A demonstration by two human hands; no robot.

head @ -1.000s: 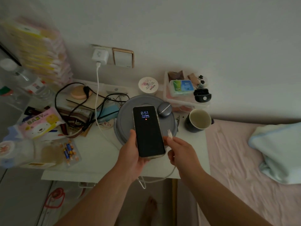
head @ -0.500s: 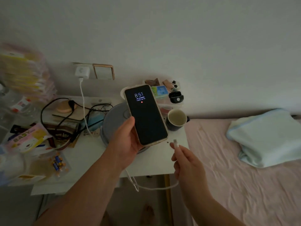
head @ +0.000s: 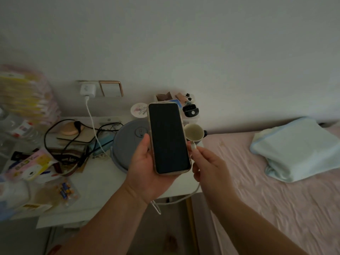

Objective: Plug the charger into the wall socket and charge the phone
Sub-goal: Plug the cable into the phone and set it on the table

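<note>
Head view: your left hand (head: pixel 147 173) grips the phone (head: pixel 168 138), its screen gone dark since a moment ago. Your right hand (head: pixel 211 170) pinches the cable plug (head: pixel 193 145) beside it, not yet inserted.

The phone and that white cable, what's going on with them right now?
A person is holding the phone upright in the left hand, its screen dark. The right hand pinches the cable plug beside the phone's right edge, not yet inserted. The white charger already sits in the wall socket, its cable trailing down over the cluttered table.
</note>
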